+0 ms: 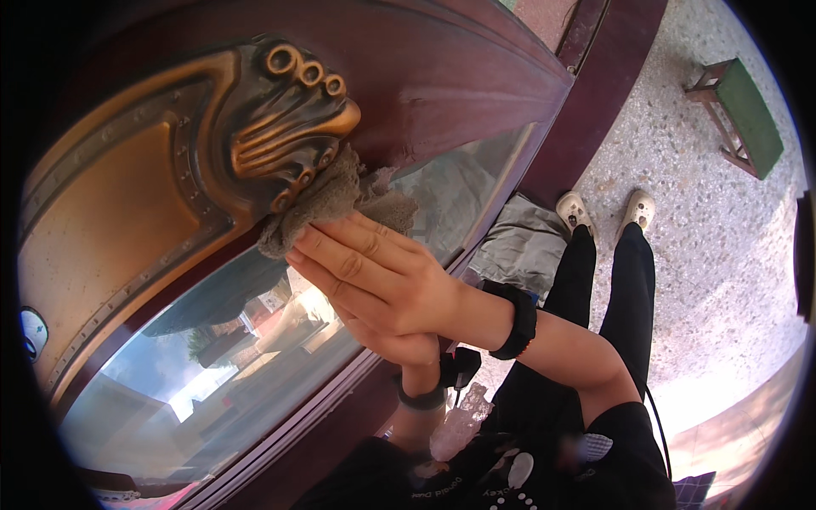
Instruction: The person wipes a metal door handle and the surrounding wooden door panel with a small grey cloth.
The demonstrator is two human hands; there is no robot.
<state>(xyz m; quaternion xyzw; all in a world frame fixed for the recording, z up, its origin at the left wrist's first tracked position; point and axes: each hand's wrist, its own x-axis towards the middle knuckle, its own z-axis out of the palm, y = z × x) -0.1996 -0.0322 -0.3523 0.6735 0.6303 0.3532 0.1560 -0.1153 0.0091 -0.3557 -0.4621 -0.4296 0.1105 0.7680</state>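
Note:
A rumpled grey-brown cloth (331,197) lies against the lower edge of a copper-coloured relief ornament (280,137) on a maroon door (408,70). My right hand (389,268) has its fingers extended over the cloth and its fingertips at the cloth's edge. Below it, my left hand (398,347) overlaps with it; the left fingers are mostly hidden, so their hold cannot be told. Reflective glass panes (210,338) are set into the door beside the ornament. Both wrists wear dark bands.
Grey folded sheeting (519,242) lies on the floor near my light-coloured clogs (639,207). A green-topped wooden stool (749,121) stands on the speckled floor (701,255) at upper right. A maroon strip (593,108) borders the floor. Near my shirt is a crumpled pale pink item (462,424).

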